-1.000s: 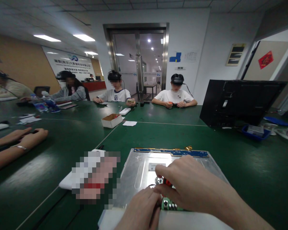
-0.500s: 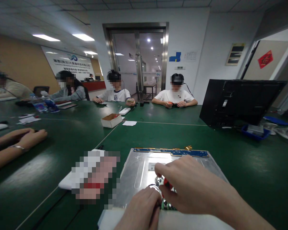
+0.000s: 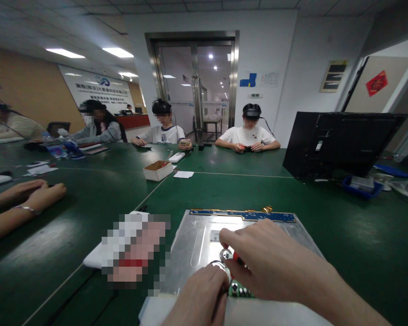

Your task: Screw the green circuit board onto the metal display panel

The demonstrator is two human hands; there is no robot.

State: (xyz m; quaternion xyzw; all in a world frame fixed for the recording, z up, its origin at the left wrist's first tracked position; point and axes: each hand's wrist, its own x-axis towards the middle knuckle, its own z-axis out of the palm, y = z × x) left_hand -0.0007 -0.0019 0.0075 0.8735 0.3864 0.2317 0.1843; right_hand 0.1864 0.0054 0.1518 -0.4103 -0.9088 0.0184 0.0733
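Note:
A silver metal panel [image 3: 187,253] lies on the green table in front of me, with a narrow blue circuit board [image 3: 275,217] along its far edge. My right hand [image 3: 268,262] is closed above the panel around a red-handled screwdriver [image 3: 237,257], mostly hidden by the fingers. Low on the panel, my left hand [image 3: 202,294] has its fingers bent and pressed together beside a small green circuit board [image 3: 238,290]. What those left fingertips grip is hidden. A round metal disc [image 3: 225,255] shows just beyond the fingers.
To the left lie a white object [image 3: 97,258] and a blurred pink item [image 3: 146,249]. Farther off stand a small open box [image 3: 158,171] and a black monitor [image 3: 340,145]. Another person's hands [image 3: 37,197] rest at the left; several people sit around the table.
My right hand has shifted very slightly, and a little more of the green circuit board shows beneath it. My left hand stays in place.

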